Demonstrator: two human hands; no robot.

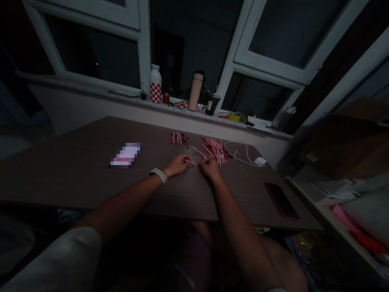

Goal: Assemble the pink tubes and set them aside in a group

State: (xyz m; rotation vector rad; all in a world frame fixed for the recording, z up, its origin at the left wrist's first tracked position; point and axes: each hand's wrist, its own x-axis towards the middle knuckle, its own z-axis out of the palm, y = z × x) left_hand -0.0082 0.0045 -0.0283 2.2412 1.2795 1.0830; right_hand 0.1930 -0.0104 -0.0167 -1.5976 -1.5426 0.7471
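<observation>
My left hand (177,164), with a pale watch on its wrist, rests on the brown table (91,178) and pinches a thin pink pen part (191,162). Close beside it, my right hand (209,167) is closed on another pink pen piece (207,159). Just beyond the hands lies a loose heap of pink and red pens (215,149). A small row of finished-looking pens (179,138) lies further back to the left.
A white charger with its cable (252,158) lies right of the heap. A dark phone (281,200) sits near the table's right edge, and a blurred card (125,155) to the left. Bottles and a flask (195,91) stand on the windowsill. Cluttered shelves are at the right.
</observation>
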